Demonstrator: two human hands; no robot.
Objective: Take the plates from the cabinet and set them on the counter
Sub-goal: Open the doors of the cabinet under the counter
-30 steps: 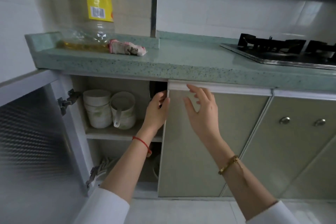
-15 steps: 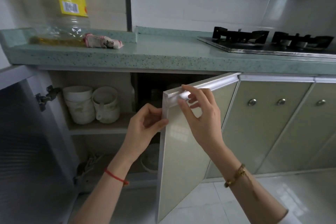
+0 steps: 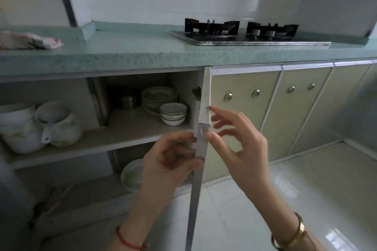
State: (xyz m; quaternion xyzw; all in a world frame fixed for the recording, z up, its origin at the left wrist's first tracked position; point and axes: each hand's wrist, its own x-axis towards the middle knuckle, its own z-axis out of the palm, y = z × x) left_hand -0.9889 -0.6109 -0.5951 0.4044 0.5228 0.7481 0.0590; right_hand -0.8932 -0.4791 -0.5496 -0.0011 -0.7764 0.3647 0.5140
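Note:
A stack of pale plates (image 3: 158,96) stands at the back right of the upper cabinet shelf (image 3: 130,128), with a stack of small bowls (image 3: 173,113) in front of it. The cabinet door (image 3: 201,144) stands swung wide, seen edge-on. My left hand (image 3: 169,161) grips the door's free edge from the inner side. My right hand (image 3: 238,140) touches the door's top corner with thumb and forefinger, its other fingers spread. The green speckled counter (image 3: 142,51) runs above the cabinet.
A steel canister (image 3: 127,101) sits left of the plates. White pots (image 3: 59,126) stand on the shelf's left part, and a bowl (image 3: 131,175) lies on the lower shelf. A rag (image 3: 28,40) and a gas hob (image 3: 244,34) are on the counter. Closed doors (image 3: 271,108) continue rightward.
The door has swung from closed to wide open, uncovering the plates and bowls. Both hands followed its edge outward, and the view has shifted right.

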